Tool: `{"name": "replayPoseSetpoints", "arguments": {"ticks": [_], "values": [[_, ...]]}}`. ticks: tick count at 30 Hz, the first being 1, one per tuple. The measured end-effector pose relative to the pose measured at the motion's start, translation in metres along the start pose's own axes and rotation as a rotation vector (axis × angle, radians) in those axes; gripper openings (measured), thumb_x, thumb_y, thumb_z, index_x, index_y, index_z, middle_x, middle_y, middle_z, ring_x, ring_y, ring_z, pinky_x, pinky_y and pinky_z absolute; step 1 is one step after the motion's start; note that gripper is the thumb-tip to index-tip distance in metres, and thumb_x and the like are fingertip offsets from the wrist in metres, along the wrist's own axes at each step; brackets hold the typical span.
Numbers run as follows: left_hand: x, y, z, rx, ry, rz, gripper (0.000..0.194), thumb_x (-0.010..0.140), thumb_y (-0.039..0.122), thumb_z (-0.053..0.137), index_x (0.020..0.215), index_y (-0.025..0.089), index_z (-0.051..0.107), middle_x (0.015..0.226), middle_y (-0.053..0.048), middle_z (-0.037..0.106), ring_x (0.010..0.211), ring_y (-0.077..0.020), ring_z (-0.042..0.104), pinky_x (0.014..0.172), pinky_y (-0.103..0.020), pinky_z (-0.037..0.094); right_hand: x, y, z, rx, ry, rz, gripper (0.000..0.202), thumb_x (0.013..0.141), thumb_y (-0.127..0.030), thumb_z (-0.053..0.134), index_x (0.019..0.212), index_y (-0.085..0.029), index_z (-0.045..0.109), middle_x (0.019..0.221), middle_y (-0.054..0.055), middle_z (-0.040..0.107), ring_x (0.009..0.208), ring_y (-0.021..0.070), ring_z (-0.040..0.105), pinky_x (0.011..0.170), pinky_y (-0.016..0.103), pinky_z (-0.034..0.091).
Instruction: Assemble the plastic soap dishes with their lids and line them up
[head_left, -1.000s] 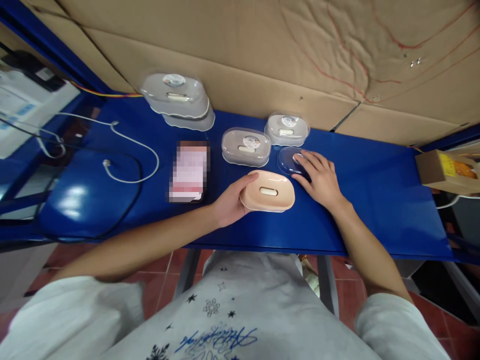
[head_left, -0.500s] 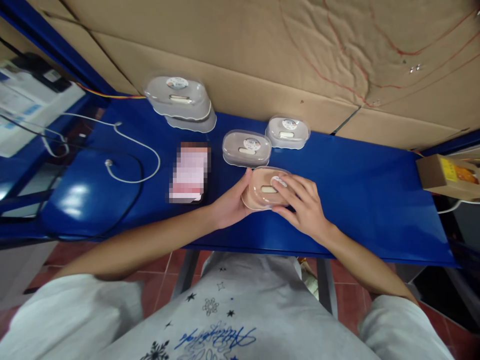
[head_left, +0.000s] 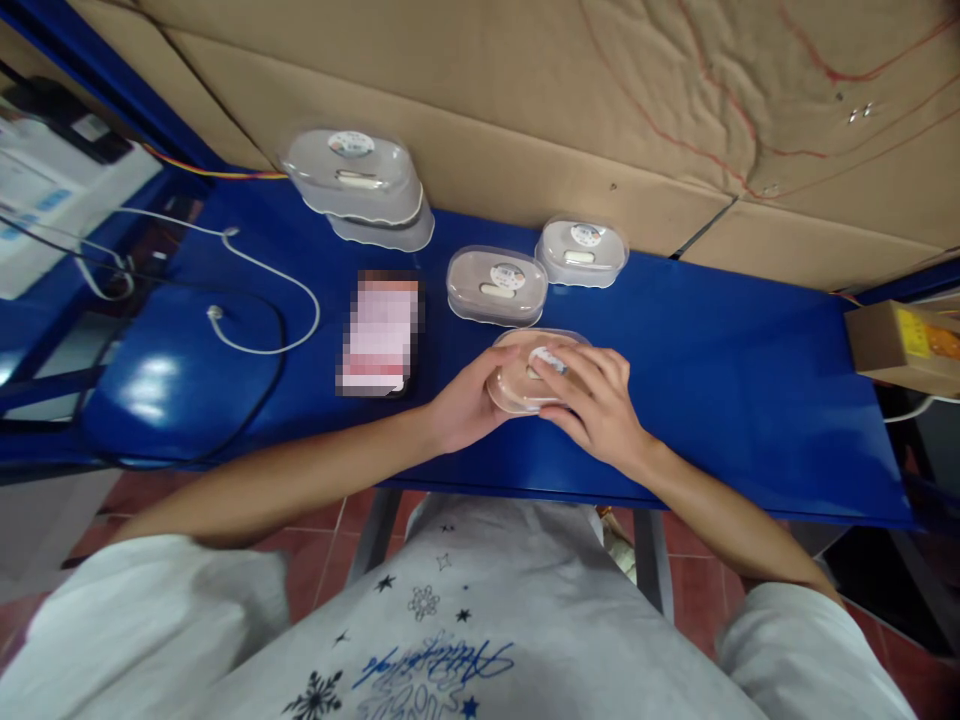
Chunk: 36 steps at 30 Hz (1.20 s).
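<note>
In the middle of the head view, a peach-tinted oval plastic box with a clear lid is between my two hands, low over the table's near part. My left hand is closed round its left end, thumb on the upper edge. From the right, my right hand grips the box, its fingers bent over the lid and touching a white label. The label partly covers the pale bar on the lid. Just behind stands a similar greyish box, and a smaller box is behind it to the right.
Two larger clear boxes are stacked at the back left. A phone with a blurred screen lies left of my hands. White cable curls across the blue table. A cardboard box sits at the right end; cardboard lines the back.
My right fingers have shifted slightly left over the lid. The label now sits nearer the pale bar, covering more of it. The whole view has shifted a little; both hands still hold the box.
</note>
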<state>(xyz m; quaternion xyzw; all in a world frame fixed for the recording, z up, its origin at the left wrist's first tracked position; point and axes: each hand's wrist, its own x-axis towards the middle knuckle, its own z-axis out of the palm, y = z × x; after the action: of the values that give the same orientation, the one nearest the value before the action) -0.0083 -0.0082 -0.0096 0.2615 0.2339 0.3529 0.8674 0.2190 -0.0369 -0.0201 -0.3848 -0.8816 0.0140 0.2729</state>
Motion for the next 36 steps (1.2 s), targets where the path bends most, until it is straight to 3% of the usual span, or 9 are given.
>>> {"name": "replayPoseSetpoints", "arguments": {"ticks": [4, 12, 15, 18, 22, 26, 32, 36], "values": [[0.000, 0.001, -0.005, 0.012, 0.011, -0.033, 0.065, 0.104, 0.071, 0.063, 0.148, 0.024, 0.072, 0.157, -0.013, 0.068, 0.143, -0.0366, 0.064, 0.108, -0.045, 0.059, 0.001, 0.009, -0.004, 0.073, 0.079, 0.071, 0.061, 0.118, -0.052, 0.048, 0.176, -0.041, 0.033, 0.160, 0.008, 0.064, 0.144, 0.0376, 0.060, 0.120, 0.058, 0.046], [0.001, -0.008, -0.006, -0.001, -0.026, -0.087, 0.086, 0.095, 0.090, 0.056, 0.153, 0.028, 0.066, 0.162, -0.018, 0.064, 0.154, -0.0460, 0.054, 0.114, -0.066, 0.054, 0.002, 0.009, -0.002, 0.054, 0.183, 0.085, 0.055, 0.119, -0.055, 0.041, 0.171, -0.040, 0.044, 0.149, 0.007, 0.073, 0.132, 0.0356, 0.068, 0.114, 0.056, 0.052], [-0.002, -0.010, -0.004, 0.024, -0.026, -0.062, 0.080, 0.094, 0.081, 0.069, 0.156, 0.031, 0.063, 0.166, -0.018, 0.060, 0.156, -0.0482, 0.051, 0.114, -0.071, 0.053, 0.004, 0.006, -0.004, 0.058, 0.216, 0.128, 0.055, 0.119, -0.059, 0.036, 0.168, -0.038, 0.050, 0.145, 0.008, 0.075, 0.131, 0.0354, 0.070, 0.113, 0.055, 0.053], [-0.005, -0.011, -0.004, 0.040, -0.042, -0.022, 0.071, 0.093, 0.057, 0.087, 0.156, 0.036, 0.060, 0.169, -0.016, 0.057, 0.155, -0.0462, 0.053, 0.114, -0.068, 0.055, 0.004, 0.004, -0.006, 0.052, 0.205, 0.175, 0.057, 0.118, -0.063, 0.034, 0.163, -0.037, 0.058, 0.142, 0.007, 0.077, 0.129, 0.0355, 0.072, 0.112, 0.056, 0.054], [-0.006, -0.012, -0.004, 0.014, -0.011, -0.005, 0.067, 0.091, 0.039, 0.093, 0.151, 0.034, 0.065, 0.163, -0.013, 0.064, 0.152, -0.0424, 0.058, 0.119, -0.063, 0.054, 0.005, 0.004, -0.008, 0.138, 0.243, 0.192, 0.047, 0.119, -0.054, 0.043, 0.155, -0.035, 0.066, 0.139, 0.006, 0.079, 0.128, 0.0340, 0.073, 0.112, 0.056, 0.055], [-0.005, -0.011, -0.005, -0.015, 0.039, -0.003, 0.066, 0.085, 0.028, 0.096, 0.145, 0.033, 0.070, 0.155, -0.010, 0.070, 0.148, -0.0396, 0.062, 0.121, -0.055, 0.053, 0.008, 0.006, -0.010, 0.171, 0.252, 0.308, 0.051, 0.119, -0.054, 0.037, 0.147, -0.032, 0.073, 0.131, 0.008, 0.082, 0.124, 0.0345, 0.075, 0.108, 0.057, 0.058], [-0.004, -0.007, -0.008, -0.037, 0.086, -0.026, 0.064, 0.081, 0.026, 0.096, 0.140, 0.029, 0.073, 0.143, -0.009, 0.076, 0.138, -0.0369, 0.069, 0.109, -0.046, 0.062, 0.002, 0.009, -0.010, 0.163, 0.268, 0.141, 0.047, 0.115, -0.054, 0.053, 0.159, -0.039, 0.061, 0.140, 0.006, 0.078, 0.125, 0.0350, 0.073, 0.107, 0.056, 0.058], [-0.005, -0.005, -0.007, -0.014, 0.078, -0.016, 0.066, 0.079, 0.026, 0.098, 0.140, 0.029, 0.073, 0.143, -0.010, 0.075, 0.135, -0.0357, 0.070, 0.107, -0.043, 0.062, -0.002, 0.011, -0.009, 0.082, 0.240, 0.113, 0.053, 0.115, -0.057, 0.050, 0.167, -0.043, 0.051, 0.142, 0.005, 0.076, 0.124, 0.0364, 0.072, 0.108, 0.057, 0.055]]}}
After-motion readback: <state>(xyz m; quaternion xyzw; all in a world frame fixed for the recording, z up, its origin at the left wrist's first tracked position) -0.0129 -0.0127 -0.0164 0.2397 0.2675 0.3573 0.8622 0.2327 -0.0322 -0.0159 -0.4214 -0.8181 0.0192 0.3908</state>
